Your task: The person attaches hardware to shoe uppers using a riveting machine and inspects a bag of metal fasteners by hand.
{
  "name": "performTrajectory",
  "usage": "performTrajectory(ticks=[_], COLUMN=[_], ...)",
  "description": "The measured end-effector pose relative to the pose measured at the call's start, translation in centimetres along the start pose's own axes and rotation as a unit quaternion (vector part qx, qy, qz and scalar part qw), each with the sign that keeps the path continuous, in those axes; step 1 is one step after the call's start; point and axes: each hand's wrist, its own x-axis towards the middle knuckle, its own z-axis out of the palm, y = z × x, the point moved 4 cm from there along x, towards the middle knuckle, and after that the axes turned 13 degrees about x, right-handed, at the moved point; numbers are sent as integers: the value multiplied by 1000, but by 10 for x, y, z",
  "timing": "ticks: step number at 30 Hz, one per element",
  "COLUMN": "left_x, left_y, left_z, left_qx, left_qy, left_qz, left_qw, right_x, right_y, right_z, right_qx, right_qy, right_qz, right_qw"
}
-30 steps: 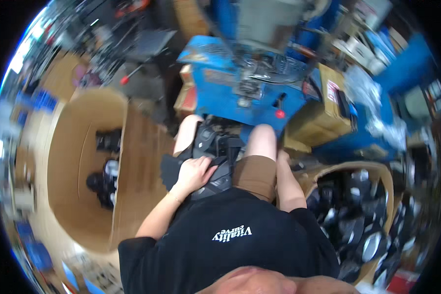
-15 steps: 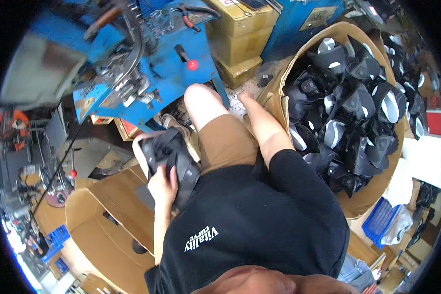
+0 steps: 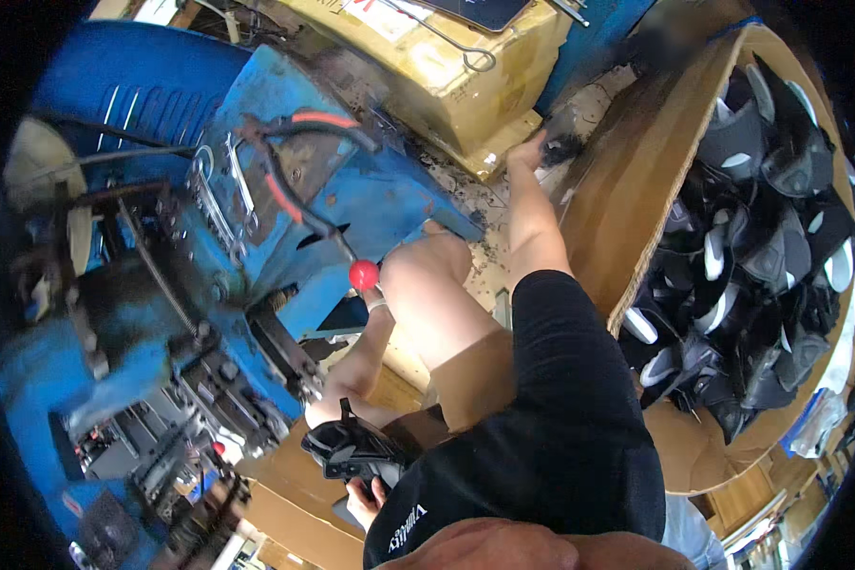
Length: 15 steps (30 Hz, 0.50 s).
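Observation:
My left hand (image 3: 363, 502) is closed round a black, strappy piece that looks like a shoe upper (image 3: 351, 448), close to my lap. Its fingers wrap the lower edge. My right arm stretches forward past my bare knee to the floor. There my right hand (image 3: 526, 152) is at a dark, crumpled piece (image 3: 564, 150), between the yellowish box and the big carton. The fingertips blur into that piece, so whether they grip it I cannot tell.
To my right stands a large cardboard carton (image 3: 627, 180) heaped with black-and-grey shoe uppers (image 3: 779, 237). Ahead is a yellowish box (image 3: 446, 71). A blue machine (image 3: 370, 195) carries red-handled pliers (image 3: 285, 190), wrenches (image 3: 240, 176) and a red-knobbed lever (image 3: 364, 275). Another carton (image 3: 294, 508) lies at lower left.
My view has turned and come lower, nearer the machine. My right hand has reached farther forward to the dark piece on the floor. The left hand still holds the black upper.

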Motion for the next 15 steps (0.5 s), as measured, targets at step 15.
performTrajectory(ticks=[15], left_x=[43], left_y=[59], left_z=[-15], left_qx=[50], left_qy=[-51], left_qz=[-38], left_qw=[997], right_x=[82], right_y=[20], right_z=[10], right_qx=[-185], right_qy=[-4], right_qz=[66], right_qw=[980])
